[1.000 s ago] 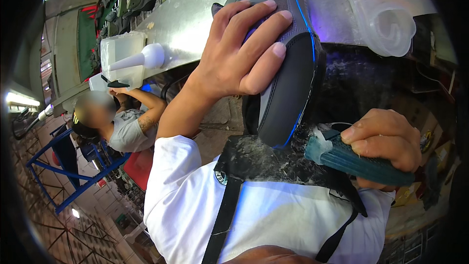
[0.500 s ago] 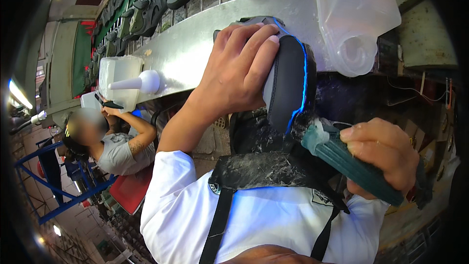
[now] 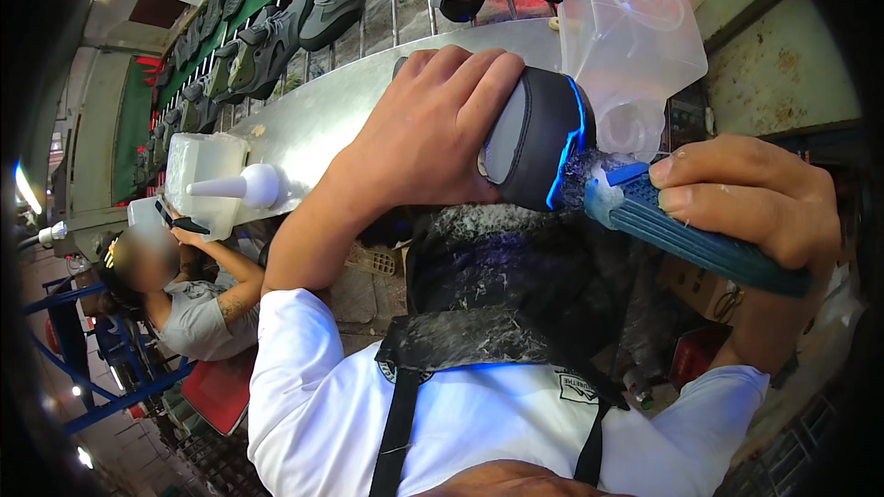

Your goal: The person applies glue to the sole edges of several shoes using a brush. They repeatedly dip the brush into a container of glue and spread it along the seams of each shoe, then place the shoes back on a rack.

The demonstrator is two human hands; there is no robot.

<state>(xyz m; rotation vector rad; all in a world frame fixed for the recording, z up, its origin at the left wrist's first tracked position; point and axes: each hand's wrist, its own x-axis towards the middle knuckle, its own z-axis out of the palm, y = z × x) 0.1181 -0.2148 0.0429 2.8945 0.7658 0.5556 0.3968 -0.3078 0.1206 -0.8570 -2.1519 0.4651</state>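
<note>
The left hand grips a dark shoe, sole toward the right hand. The right hand is closed on a blue-handled brush, bristles touching the sole edge. Step in hand: brushing the sole. The next stroke calls for a steady shoe.

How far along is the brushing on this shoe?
Done: wet whitish film shows where the brush head meets the shoe edge by the blue line, and smears cover the apron. In hand: the left hand grips the shoe while the right hand presses the brush against it. Left: the grey side showing looks bare; the rest of the shoe is hidden.
</note>
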